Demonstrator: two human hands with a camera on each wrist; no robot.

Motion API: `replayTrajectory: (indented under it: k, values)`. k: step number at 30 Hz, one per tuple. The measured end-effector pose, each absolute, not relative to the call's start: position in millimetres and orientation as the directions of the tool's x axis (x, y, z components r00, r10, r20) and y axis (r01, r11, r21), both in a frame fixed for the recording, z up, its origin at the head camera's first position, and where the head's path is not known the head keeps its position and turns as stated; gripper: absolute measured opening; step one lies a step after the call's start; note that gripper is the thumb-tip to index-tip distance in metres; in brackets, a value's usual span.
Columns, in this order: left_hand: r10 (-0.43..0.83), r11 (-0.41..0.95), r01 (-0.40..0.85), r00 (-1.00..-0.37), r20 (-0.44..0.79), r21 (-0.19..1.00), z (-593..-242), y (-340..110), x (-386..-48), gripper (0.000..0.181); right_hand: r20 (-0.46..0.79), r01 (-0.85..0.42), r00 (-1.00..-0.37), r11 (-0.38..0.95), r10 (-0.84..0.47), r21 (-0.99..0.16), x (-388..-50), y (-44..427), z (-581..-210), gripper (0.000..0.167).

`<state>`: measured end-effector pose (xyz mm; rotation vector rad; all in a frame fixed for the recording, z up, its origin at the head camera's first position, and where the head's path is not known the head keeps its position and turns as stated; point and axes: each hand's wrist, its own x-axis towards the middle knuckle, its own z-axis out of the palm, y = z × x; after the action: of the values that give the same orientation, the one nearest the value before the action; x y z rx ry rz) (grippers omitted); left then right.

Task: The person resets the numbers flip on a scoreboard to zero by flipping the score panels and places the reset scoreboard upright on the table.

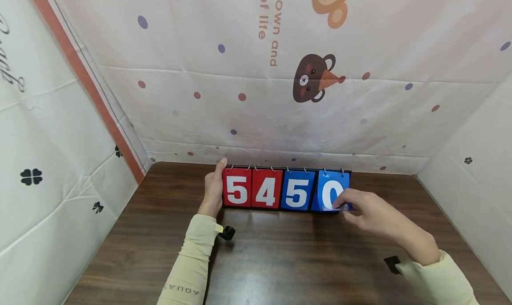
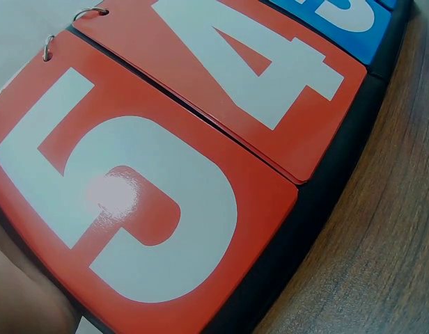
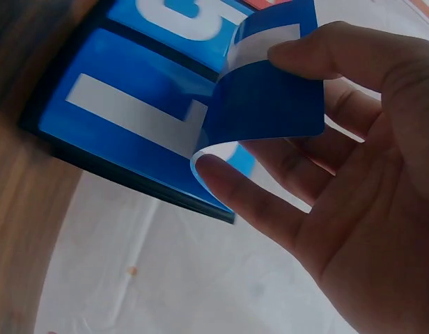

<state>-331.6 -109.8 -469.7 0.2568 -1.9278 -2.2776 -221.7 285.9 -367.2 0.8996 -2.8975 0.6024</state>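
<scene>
- Board [image 1: 317, 177]: one, black-backed, sitting at the far side of the tabletop [image 1: 272, 260], just before the wall cloth [image 1: 240, 118]; whether it is lying flat or tilting cannot be told.
- Cards: four showing, hanging from metal rings [image 2: 47, 50]. From left: red 5 [image 1: 237, 188], red 4 [image 1: 266, 188], blue 5 [image 1: 297, 189], blue 0 [image 1: 326, 189]; numerals white.
- Left hand [image 1: 213, 189]: gripping the board's left end beside the red 5, thumb pointing up along the edge; its fingers are mostly hiding from view.
- Right hand [image 1: 372, 211]: pinching the blue 0 at its lower right, thumb pressing one face, other fingers lying behind. The card is curling away from the board; in the right wrist view, an under card [image 3: 117, 115], also blue, is showing part of a white figure.
- Sleeves: two, pale yellow; the left sleeve [image 1: 186, 260] is bearing dark lettering, the right sleeve [image 1: 440, 280] is covering the forearm. A small black object is sitting near each cuff.
- Wall cloth: pale, displaying coloured dots, lettering and a brown bear [image 1: 310, 78] wearing an orange hat.
</scene>
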Motion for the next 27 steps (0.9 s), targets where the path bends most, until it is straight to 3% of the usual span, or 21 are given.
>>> replayTrajectory:
  k: [17,27]
  values:
    - [-0.223,-0.166,-0.001,-0.974,-0.039,0.986,-471,-111,-333,0.053,0.193,-0.579,-0.812,0.802,-0.552,-0.143,-234,276,-404,0.027]
    - [-0.218,-0.150,-0.007,-0.975,-0.040,0.989,-471,-110,-332,0.052,0.244,-0.620,-0.757,0.784,-0.606,0.025,-242,271,-422,0.029]
